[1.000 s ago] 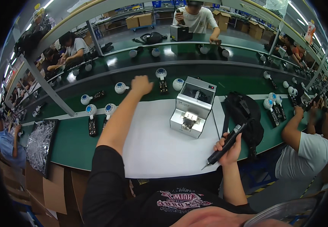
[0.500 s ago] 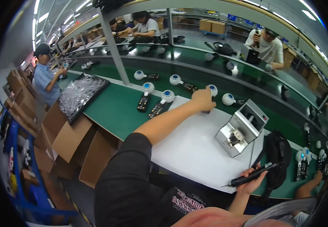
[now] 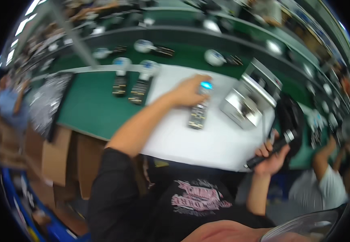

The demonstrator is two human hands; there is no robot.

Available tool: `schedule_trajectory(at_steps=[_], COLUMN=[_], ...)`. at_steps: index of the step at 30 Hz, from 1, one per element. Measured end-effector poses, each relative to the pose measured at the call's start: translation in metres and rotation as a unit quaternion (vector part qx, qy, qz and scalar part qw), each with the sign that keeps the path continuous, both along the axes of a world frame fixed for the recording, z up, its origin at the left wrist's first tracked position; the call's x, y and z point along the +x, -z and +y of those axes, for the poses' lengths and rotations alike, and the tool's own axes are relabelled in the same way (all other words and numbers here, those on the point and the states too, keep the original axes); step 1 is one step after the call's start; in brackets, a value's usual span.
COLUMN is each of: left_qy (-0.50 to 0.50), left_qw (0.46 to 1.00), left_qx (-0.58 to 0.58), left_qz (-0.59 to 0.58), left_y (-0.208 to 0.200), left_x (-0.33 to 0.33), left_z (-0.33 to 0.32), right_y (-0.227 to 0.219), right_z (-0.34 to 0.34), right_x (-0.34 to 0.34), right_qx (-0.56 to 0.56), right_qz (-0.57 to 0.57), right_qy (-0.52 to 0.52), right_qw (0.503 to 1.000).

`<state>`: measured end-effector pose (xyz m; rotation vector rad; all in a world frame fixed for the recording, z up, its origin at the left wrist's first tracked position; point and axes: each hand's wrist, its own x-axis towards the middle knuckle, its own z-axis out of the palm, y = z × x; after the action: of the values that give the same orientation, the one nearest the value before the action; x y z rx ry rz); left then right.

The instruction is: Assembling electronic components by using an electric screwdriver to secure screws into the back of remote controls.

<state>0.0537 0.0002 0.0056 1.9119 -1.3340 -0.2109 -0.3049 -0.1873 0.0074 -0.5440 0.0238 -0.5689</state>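
Over the white sheet (image 3: 171,139), my left hand (image 3: 189,92) grips a slim device (image 3: 198,117) with a dark circuit-board body. A blue light glows at its upper end, by my fingers; motion blurs the finer parts. My right hand (image 3: 272,158) is wrapped round a black electric screwdriver (image 3: 267,154), low at the right of the sheet. A silver screw feeder (image 3: 242,108) stands between the two hands, farther back. Left of my left hand lie two similar devices, one (image 3: 119,78) beside the other (image 3: 141,84), each with a round white head.
More such devices (image 3: 219,59) lie on the green belt beyond the sheet. A black bag (image 3: 290,121) sits right of the feeder. At far left are a tray of clear plastic pieces (image 3: 48,105) and open cardboard boxes (image 3: 57,155). A co-worker's arm (image 3: 323,158) reaches in at right.
My left hand has brought a device from the belt's edge nearer over the white sheet. The screwdriver stays in my right hand, its angle slightly changed. The whole view has shifted and blurred.
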Motion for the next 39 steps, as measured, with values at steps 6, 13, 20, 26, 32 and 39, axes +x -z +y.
schedule_trajectory(at_steps=[6, 13, 20, 26, 32, 39], left_qy=[0.012, 0.053, 0.023, 0.037, 0.054, 0.054], left_qw=[1.000, 0.998, 1.000, 0.996, 0.999, 0.998], left_qx=[0.014, 0.032, 0.010, -0.068, -0.008, -0.018], left_qz=[0.020, 0.010, 0.004, -0.045, -0.006, -0.021], left_y=[-0.007, -0.005, -0.001, 0.010, 0.006, 0.013], left_x=[-0.047, -0.057, -0.051, -0.050, -0.048, -0.045], left_z=[-0.004, -0.006, -0.005, -0.007, -0.006, -0.008], right_y=[-0.034, -0.084, -0.070, -0.058, -0.049, -0.035], right_z=[0.015, 0.018, 0.024, 0.042, 0.060, 0.057], right_x=[0.042, 0.115, 0.147, 0.133, 0.141, 0.142], right_qx=[-0.051, -0.363, -0.530, -0.374, -0.352, -0.402], right_qz=[-0.022, -0.085, 0.044, -0.114, -0.068, -0.120], right_qy=[0.046, 0.282, 0.335, 0.116, 0.153, 0.105], right_qw=[0.997, 0.884, 0.778, 0.913, 0.921, 0.902])
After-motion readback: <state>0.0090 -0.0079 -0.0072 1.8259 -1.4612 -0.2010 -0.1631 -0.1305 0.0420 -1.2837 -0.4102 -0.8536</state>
